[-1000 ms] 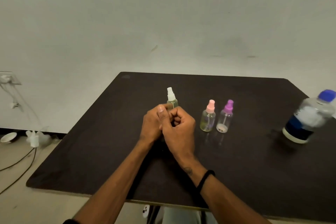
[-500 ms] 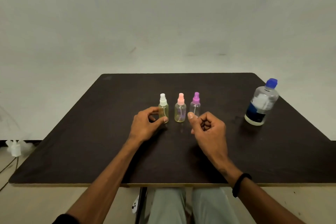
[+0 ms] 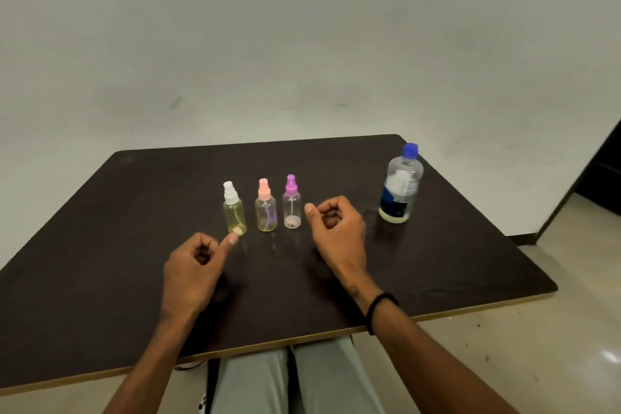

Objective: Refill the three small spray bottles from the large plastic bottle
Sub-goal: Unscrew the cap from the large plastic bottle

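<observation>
Hands: left (image 3: 193,265), right (image 3: 337,228) curled, empty | bottles capped | next: uncap big bottle (image 3: 401,185), pour slowly

Dim, even light from above leaves soft shadows on the table (image 3: 134,245), a glare patch on the floor (image 3: 610,355), and wide-angle bending at the edges.

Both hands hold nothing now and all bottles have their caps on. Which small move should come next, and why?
Probably the right hand should reach for the large clear plastic bottle with the blue cap: it stands capped to that hand's right, and the three small spray bottles beside it are untouched, also capped.
</observation>
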`<state>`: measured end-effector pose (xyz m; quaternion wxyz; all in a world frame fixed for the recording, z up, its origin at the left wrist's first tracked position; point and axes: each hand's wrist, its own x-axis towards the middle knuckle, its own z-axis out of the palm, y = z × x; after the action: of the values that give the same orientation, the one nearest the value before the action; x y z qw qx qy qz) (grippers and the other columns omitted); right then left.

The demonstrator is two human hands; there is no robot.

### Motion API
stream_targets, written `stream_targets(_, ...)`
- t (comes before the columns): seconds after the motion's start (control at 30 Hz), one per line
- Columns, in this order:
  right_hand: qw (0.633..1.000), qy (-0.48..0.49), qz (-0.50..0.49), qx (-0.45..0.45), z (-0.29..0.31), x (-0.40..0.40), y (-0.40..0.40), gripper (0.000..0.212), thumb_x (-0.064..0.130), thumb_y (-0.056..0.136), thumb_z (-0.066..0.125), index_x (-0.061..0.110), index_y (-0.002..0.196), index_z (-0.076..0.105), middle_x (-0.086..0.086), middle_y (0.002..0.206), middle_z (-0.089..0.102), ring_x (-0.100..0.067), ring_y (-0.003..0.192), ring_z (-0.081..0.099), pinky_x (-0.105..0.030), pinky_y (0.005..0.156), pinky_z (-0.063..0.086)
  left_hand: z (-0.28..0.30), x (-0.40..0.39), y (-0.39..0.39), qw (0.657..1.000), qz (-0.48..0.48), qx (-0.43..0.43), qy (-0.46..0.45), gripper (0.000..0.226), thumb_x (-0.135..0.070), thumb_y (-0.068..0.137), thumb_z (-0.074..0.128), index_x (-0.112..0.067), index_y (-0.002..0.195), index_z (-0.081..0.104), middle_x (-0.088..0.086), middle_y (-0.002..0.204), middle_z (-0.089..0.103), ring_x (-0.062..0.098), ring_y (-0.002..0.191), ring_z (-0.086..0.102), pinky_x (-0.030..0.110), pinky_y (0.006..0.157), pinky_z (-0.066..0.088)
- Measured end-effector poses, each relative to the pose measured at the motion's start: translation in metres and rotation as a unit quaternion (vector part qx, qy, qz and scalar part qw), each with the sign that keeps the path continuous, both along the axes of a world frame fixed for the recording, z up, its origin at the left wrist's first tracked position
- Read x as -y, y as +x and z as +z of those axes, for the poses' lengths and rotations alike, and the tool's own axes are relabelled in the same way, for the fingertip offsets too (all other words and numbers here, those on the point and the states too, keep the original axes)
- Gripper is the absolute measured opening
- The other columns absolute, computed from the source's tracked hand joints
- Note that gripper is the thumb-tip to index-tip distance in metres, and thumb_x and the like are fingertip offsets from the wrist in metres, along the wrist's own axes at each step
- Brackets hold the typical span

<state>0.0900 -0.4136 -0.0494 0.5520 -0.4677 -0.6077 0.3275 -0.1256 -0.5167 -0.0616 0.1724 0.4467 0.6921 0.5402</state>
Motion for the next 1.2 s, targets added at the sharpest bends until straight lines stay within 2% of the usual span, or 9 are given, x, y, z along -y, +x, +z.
stream_targets(0.13,0.992,0.033,-0.115,-0.051,0.001,0.007,0.005,0.023,0.038,0.093,0.077,0.021,0.092,0.061,0.004,0.078,0.065,-0.008,0.069,0.061,-0.029,0.063,0.057,0.004,0.01,0.018,0.995,-0.09,-0.037,-0.026,0.047,-0.055,0.082,0.073,-0.011,0.069,0.064,0.009,0.066,0.065,0.028,0.064,0.061,0.021,0.054,0.047)
stream_targets(0.23,0.967,0.093,-0.228,-0.063,0.003,0.006,0.023,0.027,0.038,0.091,0.079,0.028,0.1,0.055,0.011,0.093,0.058,-0.01,0.083,0.058,-0.039,0.074,0.057,0.006,0.011,0.034,0.985,-0.159,-0.059,-0.033,0.041,-0.052,0.08,0.076,-0.015,0.066,0.065,0.004,0.061,0.064,0.024,0.056,0.058,0.02,0.054,0.047)
stream_targets(0.33,0.957,0.117,-0.262,-0.05,0.007,-0.006,0.052,0.047,0.035,0.086,0.085,0.032,0.118,0.05,0.008,0.115,0.051,-0.014,0.103,0.057,-0.034,0.084,0.058,0.008,0.005,0.058,0.974,-0.215,-0.054,-0.036,0.031,-0.047,0.079,0.081,-0.02,0.07,0.07,0.001,0.065,0.067,0.007,0.054,0.055,0.021,0.056,0.049)
stream_targets(0.47,0.961,0.082,-0.257,-0.054,0.022,-0.02,0.086,0.064,0.046,0.085,0.084,0.029,0.136,0.048,0.007,0.129,0.051,-0.013,0.119,0.053,-0.031,0.096,0.054,0.012,-0.017,0.103,0.975,-0.22,-0.011,-0.001,0.012,-0.034,0.082,0.085,-0.031,0.089,0.076,-0.006,0.076,0.072,0.007,0.065,0.063,0.018,0.063,0.054)
stream_targets(0.57,0.962,0.082,-0.25,-0.067,0.045,-0.03,0.105,0.062,0.05,0.087,0.079,0.027,0.138,0.053,0.007,0.124,0.058,-0.01,0.113,0.059,-0.03,0.092,0.056,0.01,-0.054,0.139,0.976,-0.214,0.022,0.032,0.039,-0.037,0.081,0.086,-0.037,0.117,0.07,-0.011,0.094,0.072,0.007,0.085,0.069,0.021,0.076,0.06)
stream_targets(0.67,0.97,0.067,-0.231,-0.037,0.071,-0.048,0.122,0.059,0.056,0.085,0.079,0.028,0.133,0.06,0.005,0.112,0.063,-0.011,0.1,0.063,-0.027,0.082,0.058,0.013,-0.103,0.176,0.973,-0.227,0.026,0.041,0.076,-0.047,0.079,0.086,-0.034,0.147,0.053,-0.015,0.132,0.062,-0.001,0.114,0.062,0.017,0.091,0.054)
stream_targets(0.83,0.976,0.009,-0.198,0.092,0.094,-0.077,0.133,0.052,0.065,0.08,0.08,0.024,0.11,0.068,0.009,0.094,0.068,-0.007,0.086,0.067,-0.024,0.077,0.059,0.013,-0.171,0.218,0.962,-0.266,0.056,0.019,0.109,-0.062,0.072,0.085,-0.035,0.161,0.029,-0.01,0.161,0.041,0.009,0.144,0.045,0.023,0.109,0.04)
stream_targets(1.0,0.973,0.0,-0.191,0.126,0.093,-0.099,0.134,0.05,0.062,0.076,0.085,0.023,0.102,0.068,0.01,0.09,0.069,-0.007,0.08,0.067,-0.018,0.071,0.055,0.009,-0.198,0.23,0.948,-0.31,0.069,0.034,0.096,-0.052,0.074,0.088,-0.033,0.154,0.04,-0.019,0.146,0.056,-0.014,0.126,0.053,0.0,0.094,0.043)
stream_targets(1.2,0.974,0.043,-0.205,0.09,0.08,-0.105,0.132,0.038,0.048,0.079,0.089,0.019,0.096,0.073,0.008,0.083,0.071,-0.008,0.072,0.067,-0.012,0.067,0.055,0.008,-0.2,0.238,0.951,-0.295,0.077,0.042,0.065,-0.032,0.079,0.091,-0.037,0.131,0.051,-0.034,0.109,0.06,-0.03,0.1,0.055,-0.003,0.078,0.045)
